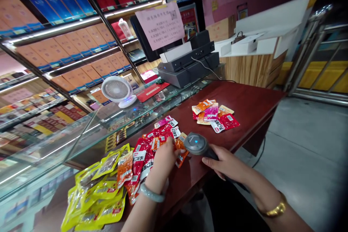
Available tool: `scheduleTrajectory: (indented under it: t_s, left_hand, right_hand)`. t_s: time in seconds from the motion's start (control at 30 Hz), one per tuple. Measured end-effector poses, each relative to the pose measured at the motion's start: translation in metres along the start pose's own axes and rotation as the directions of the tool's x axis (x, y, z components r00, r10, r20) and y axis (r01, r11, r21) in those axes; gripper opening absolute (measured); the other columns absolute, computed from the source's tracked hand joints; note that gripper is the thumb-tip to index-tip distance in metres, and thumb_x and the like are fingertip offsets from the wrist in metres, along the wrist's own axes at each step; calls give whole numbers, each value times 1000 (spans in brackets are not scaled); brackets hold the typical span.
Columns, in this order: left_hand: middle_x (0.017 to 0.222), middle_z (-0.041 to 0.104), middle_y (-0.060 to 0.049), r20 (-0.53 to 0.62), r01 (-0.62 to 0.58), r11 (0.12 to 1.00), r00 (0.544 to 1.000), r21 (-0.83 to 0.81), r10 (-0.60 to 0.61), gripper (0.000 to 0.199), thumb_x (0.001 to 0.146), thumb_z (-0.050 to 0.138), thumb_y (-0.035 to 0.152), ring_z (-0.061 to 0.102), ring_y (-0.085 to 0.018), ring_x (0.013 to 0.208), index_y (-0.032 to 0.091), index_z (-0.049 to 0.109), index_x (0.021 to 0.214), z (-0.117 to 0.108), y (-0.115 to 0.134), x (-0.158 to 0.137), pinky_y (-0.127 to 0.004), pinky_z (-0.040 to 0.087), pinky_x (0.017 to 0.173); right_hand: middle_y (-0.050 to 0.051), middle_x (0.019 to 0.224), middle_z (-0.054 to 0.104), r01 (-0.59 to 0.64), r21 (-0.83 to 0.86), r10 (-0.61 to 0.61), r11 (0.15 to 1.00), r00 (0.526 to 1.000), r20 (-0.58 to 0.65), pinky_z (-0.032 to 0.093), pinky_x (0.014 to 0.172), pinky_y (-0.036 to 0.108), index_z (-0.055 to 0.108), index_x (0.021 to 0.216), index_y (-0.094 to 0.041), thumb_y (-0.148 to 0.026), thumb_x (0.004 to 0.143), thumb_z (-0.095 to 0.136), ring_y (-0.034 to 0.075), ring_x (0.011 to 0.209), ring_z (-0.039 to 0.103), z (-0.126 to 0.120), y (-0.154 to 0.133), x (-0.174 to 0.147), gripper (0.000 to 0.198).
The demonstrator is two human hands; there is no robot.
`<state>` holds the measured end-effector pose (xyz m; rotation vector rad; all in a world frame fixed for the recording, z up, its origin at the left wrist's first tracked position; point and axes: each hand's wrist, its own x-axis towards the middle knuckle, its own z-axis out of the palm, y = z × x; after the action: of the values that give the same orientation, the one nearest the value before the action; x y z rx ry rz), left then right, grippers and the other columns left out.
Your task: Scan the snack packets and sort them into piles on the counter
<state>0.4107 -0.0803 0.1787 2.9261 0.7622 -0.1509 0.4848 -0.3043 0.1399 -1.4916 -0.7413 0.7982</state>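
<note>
My right hand [221,163] is wrapped round the handle of a dark grey barcode scanner [196,143], which shows a small blue light on top. Just left of the scanner head, my left hand [167,154] pinches an orange snack packet [181,157] above the dark red table. Red and orange snack packets [140,156] lie in a heap beside and partly behind my left wrist. Nearer the left, a pile of yellow snack packets [100,192] spreads over the table. Farther off, to the right, sits a smaller group of red, pink and orange packets [228,122].
A glass counter [108,123] borders the table [252,96] on the left, carrying a white fan [116,90] and a red folder [153,91]. Behind stand dark cash-register equipment [187,65] and a monitor with a pink notice [160,25]. A metal railing [320,94] is at right.
</note>
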Motion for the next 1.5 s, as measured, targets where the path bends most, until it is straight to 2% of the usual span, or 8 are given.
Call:
scheduleTrajectory:
  t_s: [0.4, 0.53, 0.67, 0.8, 0.97, 1.13, 1.37, 1.5]
  left_hand:
    - [88, 71, -5, -116, -5, 973, 993, -233, -22, 32, 85, 65, 39, 69, -23, 84, 21, 52, 107, 14, -1, 30, -27, 40, 66]
    - [83, 69, -4, -221, -71, 808, 972, -585, -74, 41, 83, 69, 43, 67, -19, 71, 19, 51, 111, 23, 26, 82, -27, 45, 64]
    - [103, 71, -11, -227, -155, 610, 973, -777, -43, 38, 85, 69, 30, 70, -18, 85, 16, 54, 116, 30, 70, 132, -28, 52, 75]
    - [135, 60, -19, -224, -210, 820, 969, -532, 103, 57, 82, 70, 34, 56, -31, 127, 17, 53, 134, 34, 100, 142, -44, 44, 105]
    - [167, 8, -15, -50, -283, 948, 959, -146, 279, 84, 86, 61, 49, -2, -43, 151, 34, 19, 157, 45, 112, 129, -68, 17, 115]
    - [167, 7, -16, 31, -324, 945, 945, -36, 325, 79, 90, 51, 55, 0, -48, 150, 37, 15, 158, 47, 126, 131, -69, 11, 115]
    - [166, 5, -17, 26, -322, 940, 945, -112, 327, 103, 74, 63, 71, 0, -50, 149, 35, 15, 158, 41, 160, 147, -70, 10, 115]
    - [166, 5, -18, 18, -336, 932, 940, -132, 341, 97, 81, 57, 69, -1, -45, 151, 32, 12, 158, 38, 142, 147, -71, 11, 114]
  right_hand:
    - [-8, 55, 51, 11, -14, -12, 1000, 999, -32, 34, 35, 17, 52, 129, -15, -45, 93, 58, 7, 35, 43, -7, 5, 5, 47]
    - [-10, 53, 47, 39, 11, -39, 999, 997, -66, 32, 35, 17, 53, 126, -17, -45, 94, 58, 7, 35, 41, -15, 6, 8, 43]
    - [-10, 53, 47, 52, 27, -48, 998, 990, -133, 33, 36, 17, 53, 122, -16, -48, 94, 57, 7, 35, 42, -25, 11, 10, 43]
    - [-12, 51, 44, 37, 39, -30, 999, 984, -174, 33, 36, 17, 52, 121, -17, -51, 94, 57, 7, 35, 42, -34, 18, 9, 44]
    - [-12, 52, 44, 31, 51, -20, 998, 980, -196, 33, 36, 18, 51, 123, -16, -51, 93, 56, 7, 35, 42, -43, 24, 8, 46]
    - [-12, 52, 45, 30, 58, -17, 998, 976, -216, 33, 37, 18, 51, 126, -16, -51, 93, 56, 8, 35, 43, -50, 27, 9, 48]
    - [-11, 49, 46, -23, 43, 33, 999, 970, -241, 36, 39, 20, 48, 129, -17, -54, 93, 56, 10, 36, 44, -53, 26, 6, 52]
    - [-12, 48, 45, -30, 25, 35, 999, 978, -208, 36, 39, 19, 48, 124, -17, -55, 94, 53, 10, 37, 45, -50, 25, 10, 49]
